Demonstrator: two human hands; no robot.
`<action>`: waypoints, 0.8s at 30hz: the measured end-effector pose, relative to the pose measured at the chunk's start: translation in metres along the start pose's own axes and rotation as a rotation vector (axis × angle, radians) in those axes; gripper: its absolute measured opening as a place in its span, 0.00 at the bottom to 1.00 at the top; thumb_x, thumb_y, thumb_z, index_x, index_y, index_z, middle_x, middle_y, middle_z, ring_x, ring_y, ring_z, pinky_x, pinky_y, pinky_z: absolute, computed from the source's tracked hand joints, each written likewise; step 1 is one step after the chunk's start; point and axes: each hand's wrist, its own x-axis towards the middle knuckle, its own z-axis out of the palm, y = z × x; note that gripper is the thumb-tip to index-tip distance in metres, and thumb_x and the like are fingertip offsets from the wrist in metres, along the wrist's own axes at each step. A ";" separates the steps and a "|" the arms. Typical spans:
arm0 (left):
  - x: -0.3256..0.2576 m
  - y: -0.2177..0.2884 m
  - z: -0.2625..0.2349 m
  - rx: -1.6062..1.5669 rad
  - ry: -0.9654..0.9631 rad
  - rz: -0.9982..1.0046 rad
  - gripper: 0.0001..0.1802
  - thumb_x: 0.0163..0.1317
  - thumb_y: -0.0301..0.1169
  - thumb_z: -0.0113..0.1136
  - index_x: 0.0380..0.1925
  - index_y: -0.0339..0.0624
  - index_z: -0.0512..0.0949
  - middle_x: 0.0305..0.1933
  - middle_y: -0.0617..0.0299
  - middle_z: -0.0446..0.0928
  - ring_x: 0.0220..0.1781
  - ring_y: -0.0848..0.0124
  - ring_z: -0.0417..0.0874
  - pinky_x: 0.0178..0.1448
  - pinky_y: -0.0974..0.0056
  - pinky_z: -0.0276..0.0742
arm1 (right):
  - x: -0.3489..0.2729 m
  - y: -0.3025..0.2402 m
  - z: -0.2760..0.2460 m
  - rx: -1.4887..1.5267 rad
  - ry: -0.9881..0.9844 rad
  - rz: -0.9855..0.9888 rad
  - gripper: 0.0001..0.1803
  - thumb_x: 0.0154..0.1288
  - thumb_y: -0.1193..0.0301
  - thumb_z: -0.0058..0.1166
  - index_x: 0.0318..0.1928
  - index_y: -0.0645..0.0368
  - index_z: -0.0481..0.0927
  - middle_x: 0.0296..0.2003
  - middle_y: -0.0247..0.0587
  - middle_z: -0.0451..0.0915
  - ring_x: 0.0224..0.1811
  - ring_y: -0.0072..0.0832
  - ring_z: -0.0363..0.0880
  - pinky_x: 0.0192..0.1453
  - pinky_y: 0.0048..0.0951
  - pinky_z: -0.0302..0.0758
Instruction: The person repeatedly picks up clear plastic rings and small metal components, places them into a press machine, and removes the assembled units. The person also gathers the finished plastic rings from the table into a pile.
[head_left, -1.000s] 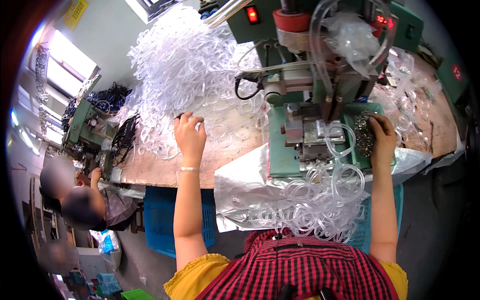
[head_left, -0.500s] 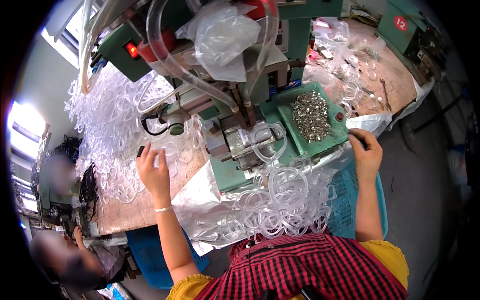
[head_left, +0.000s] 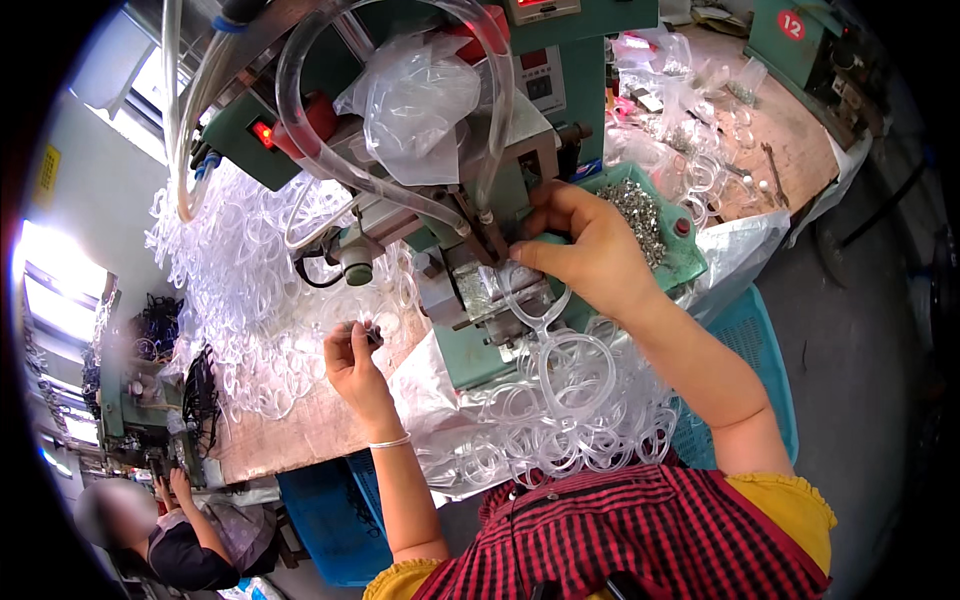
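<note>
My right hand (head_left: 600,250) reaches in at the tooling of the green press (head_left: 470,365). Its bent fingers stay apart from the thumb, whose tip is beside the metal die (head_left: 488,250). Just below the thumb, a clear plastic ring (head_left: 535,305) sits at the die; whether the thumb touches it I cannot tell. Over the left of the table, my left hand (head_left: 362,380) pinches a small dark piece (head_left: 374,335), mostly covered by the fingers. Many loose clear rings (head_left: 580,400) lie in front of the press, close to my apron.
A green tray (head_left: 685,258) of small metal fasteners (head_left: 635,215) is right of the press. Clear rings (head_left: 260,270) heap at the left. Clear hoses (head_left: 290,90) and a plastic bag (head_left: 420,110) hang above. Blue baskets (head_left: 745,350) stand below. Another person (head_left: 190,540) sits at lower left.
My right hand has left the tray's outer corner and moved left to the die. The left hand has shifted right and down in view, with the dark piece still between its fingers.
</note>
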 end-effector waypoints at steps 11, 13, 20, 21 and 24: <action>0.015 0.139 0.084 -0.328 -0.176 0.514 0.08 0.66 0.19 0.57 0.44 0.33 0.74 0.41 0.50 0.83 0.42 0.59 0.87 0.49 0.56 0.85 | -0.003 -0.003 0.019 0.235 -0.012 0.066 0.30 0.55 0.84 0.60 0.60 0.66 0.69 0.36 0.36 0.81 0.41 0.21 0.79 0.48 0.22 0.75; 0.012 0.147 0.087 -0.320 -0.154 0.506 0.08 0.66 0.19 0.57 0.45 0.32 0.74 0.39 0.48 0.83 0.40 0.61 0.86 0.48 0.56 0.85 | -0.012 -0.011 0.025 0.218 0.032 0.097 0.31 0.56 0.84 0.59 0.61 0.67 0.68 0.37 0.37 0.81 0.42 0.21 0.79 0.50 0.23 0.75; -0.035 0.132 0.097 0.378 -0.689 1.178 0.08 0.53 0.22 0.69 0.29 0.45 0.78 0.41 0.58 0.87 0.32 0.69 0.83 0.32 0.71 0.76 | -0.019 0.021 -0.045 -0.705 0.150 -0.309 0.14 0.55 0.73 0.60 0.43 0.59 0.84 0.49 0.47 0.82 0.55 0.43 0.79 0.63 0.40 0.72; -0.037 0.130 0.106 0.374 -0.728 1.249 0.13 0.49 0.25 0.70 0.33 0.47 0.76 0.46 0.62 0.84 0.36 0.68 0.82 0.36 0.67 0.81 | -0.020 0.030 -0.059 -0.979 0.223 -0.244 0.14 0.54 0.72 0.62 0.43 0.59 0.85 0.50 0.48 0.81 0.57 0.48 0.76 0.64 0.44 0.71; -0.044 0.112 0.116 0.328 -0.635 1.340 0.14 0.50 0.24 0.71 0.33 0.48 0.75 0.45 0.64 0.85 0.27 0.70 0.76 0.29 0.68 0.78 | -0.033 0.069 -0.098 -1.259 0.319 -0.268 0.11 0.54 0.71 0.63 0.40 0.55 0.85 0.51 0.49 0.79 0.60 0.49 0.73 0.63 0.45 0.70</action>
